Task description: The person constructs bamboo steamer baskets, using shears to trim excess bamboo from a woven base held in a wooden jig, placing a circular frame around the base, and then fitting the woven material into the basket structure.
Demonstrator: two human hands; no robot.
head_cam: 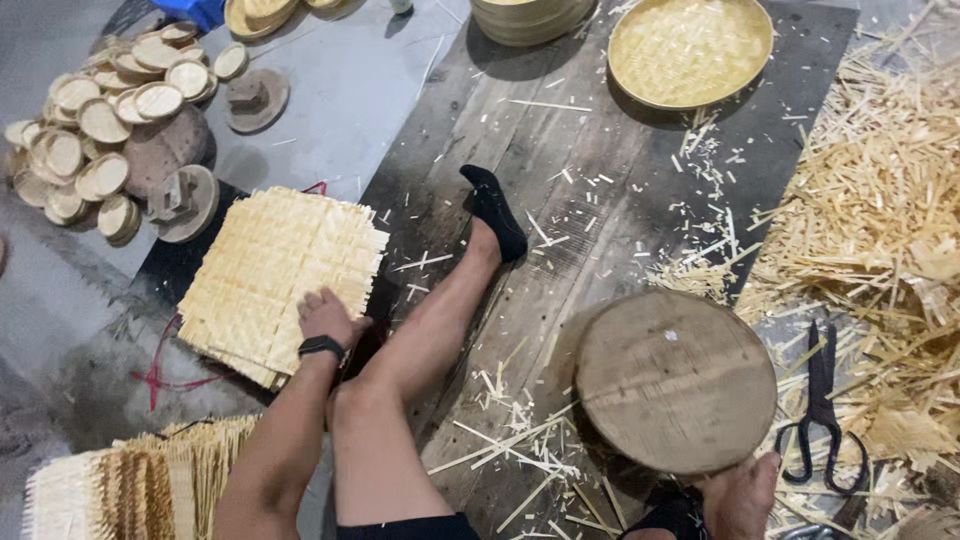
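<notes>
My left hand (325,316) rests on the near edge of a stack of square woven bamboo mats (280,275) on the floor, fingers curled over the top mat; a black watch sits on that wrist. My right hand (742,492) is at the bottom right, gripping the lower rim of a round wooden disc (675,378) that stands tilted on the plank floor. My bare leg with a black sock (495,212) stretches forward between the two.
Black scissors (822,420) lie right of the disc beside a big heap of bamboo shavings (880,210). A round woven tray (690,50) sits at the top, small round lids (100,130) are piled top left, and more woven mats (130,485) lie bottom left.
</notes>
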